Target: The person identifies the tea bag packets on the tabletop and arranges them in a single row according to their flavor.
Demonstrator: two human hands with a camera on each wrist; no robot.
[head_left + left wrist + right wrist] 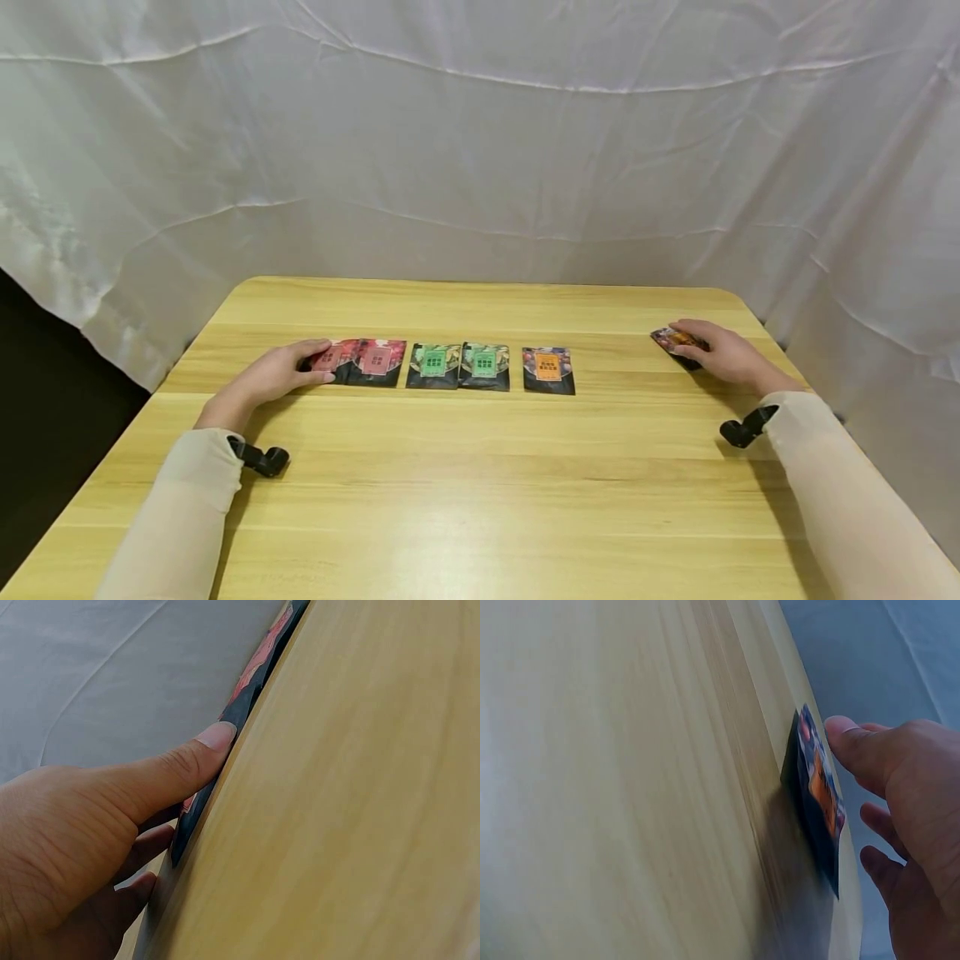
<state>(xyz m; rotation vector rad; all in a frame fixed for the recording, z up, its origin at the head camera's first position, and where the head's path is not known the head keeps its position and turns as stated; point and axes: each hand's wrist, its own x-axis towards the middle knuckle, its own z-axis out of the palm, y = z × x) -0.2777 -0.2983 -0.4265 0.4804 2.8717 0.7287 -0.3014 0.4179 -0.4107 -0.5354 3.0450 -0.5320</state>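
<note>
At the left of a row of flat black packets, my left hand point(279, 372) holds a pink-labelled packet point(326, 358) that lies on the table. In the left wrist view the thumb point(216, 739) rests on the packet's edge, with the other fingers partly hidden behind. On the right, my right hand point(723, 357) is over an orange-labelled packet point(823, 799). That packet is tilted up from the table. A small gap shows between it and the right thumb point(847, 735), and the fingers are loosely bent.
Another pink-labelled packet point(381, 363), two green-labelled packets point(433, 367) and an orange-labelled packet point(548, 371) lie in the row between my hands. A pale curtain point(480, 167) hangs behind the wooden table point(487, 467).
</note>
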